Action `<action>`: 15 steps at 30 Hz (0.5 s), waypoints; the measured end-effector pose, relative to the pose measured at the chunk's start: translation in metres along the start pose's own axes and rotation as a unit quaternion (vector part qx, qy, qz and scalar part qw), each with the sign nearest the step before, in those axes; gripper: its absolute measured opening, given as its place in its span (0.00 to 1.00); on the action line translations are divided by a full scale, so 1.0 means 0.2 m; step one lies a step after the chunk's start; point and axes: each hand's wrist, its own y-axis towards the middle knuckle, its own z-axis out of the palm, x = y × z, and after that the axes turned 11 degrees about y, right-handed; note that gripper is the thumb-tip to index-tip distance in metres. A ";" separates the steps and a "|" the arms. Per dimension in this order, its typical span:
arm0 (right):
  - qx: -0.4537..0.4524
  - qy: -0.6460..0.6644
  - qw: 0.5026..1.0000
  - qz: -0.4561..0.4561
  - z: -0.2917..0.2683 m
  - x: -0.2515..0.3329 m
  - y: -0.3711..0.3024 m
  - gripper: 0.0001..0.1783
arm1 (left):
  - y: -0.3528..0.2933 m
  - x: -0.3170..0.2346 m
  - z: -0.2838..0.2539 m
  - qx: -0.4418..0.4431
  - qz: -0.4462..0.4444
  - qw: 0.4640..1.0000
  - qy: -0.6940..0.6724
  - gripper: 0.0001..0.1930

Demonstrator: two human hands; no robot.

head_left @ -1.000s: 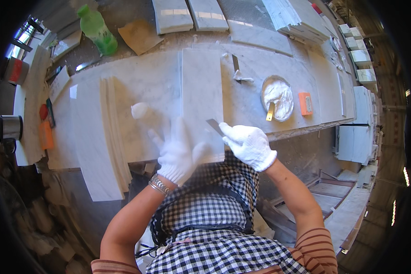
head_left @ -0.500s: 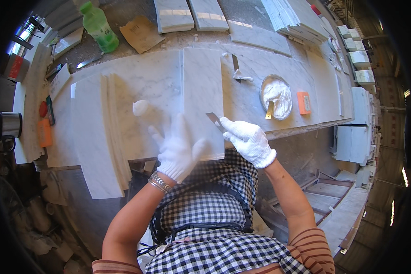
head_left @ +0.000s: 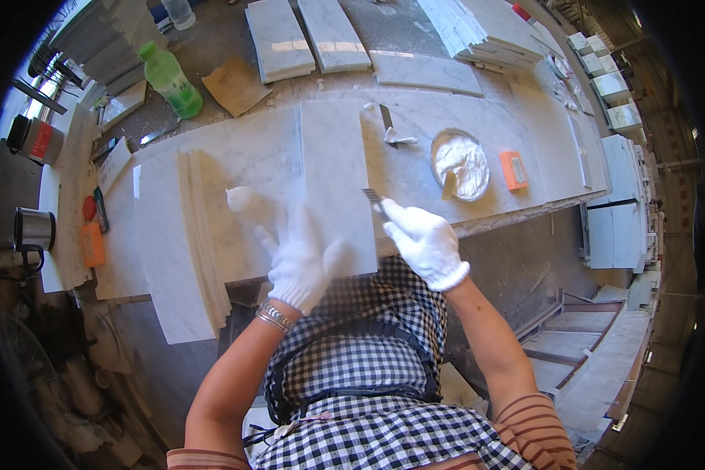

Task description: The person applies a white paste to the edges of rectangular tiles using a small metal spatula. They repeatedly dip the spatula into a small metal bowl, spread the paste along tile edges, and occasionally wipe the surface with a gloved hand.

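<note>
My gloved left hand (head_left: 296, 262) rests with fingers spread on the left edge of a white marble slab (head_left: 333, 149), which lies on a larger marble top. My gloved right hand (head_left: 425, 241) is closed around a putty knife (head_left: 372, 197); its dark metal blade meets the slab's right edge. To the right stands a round bowl (head_left: 434, 159) of white paste (head_left: 466, 160) with a yellowish blade (head_left: 448, 185) stuck in it. A second flat blade (head_left: 385, 119), smeared with paste, lies beyond the slab. A white lump (head_left: 239, 198) sits left of my left hand.
Stacked marble strips (head_left: 176, 235) overhang the near edge at left. An orange block (head_left: 514, 171) sits right of the bowl. A green bottle (head_left: 170, 81), brown paper (head_left: 235, 86) and more slabs (head_left: 280, 39) lie at the back. A metal mug (head_left: 34, 230) stands far left.
The putty knife's blade has turned and now sits against the slab's right edge. My left hand stays spread on the slab. The whole view has shifted slightly.
</note>
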 end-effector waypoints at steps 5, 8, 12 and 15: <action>-0.083 0.071 0.992 0.066 -0.13 -0.03 -0.24 0.21 | -0.04 -0.12 -0.11 0.028 0.006 0.987 0.157 0.50; -0.076 0.074 0.990 0.088 -0.15 -0.04 -0.33 0.21 | -0.06 -0.27 -0.14 0.050 0.188 0.979 0.054 0.45; -0.067 0.034 0.994 0.079 -0.17 -0.04 -0.38 0.23 | -0.17 -0.43 -0.12 0.301 0.311 0.898 -0.084 0.35; -0.052 0.013 0.998 0.041 -0.18 -0.02 -0.41 0.26 | -0.21 -0.44 -0.10 0.057 0.291 0.937 -0.185 0.37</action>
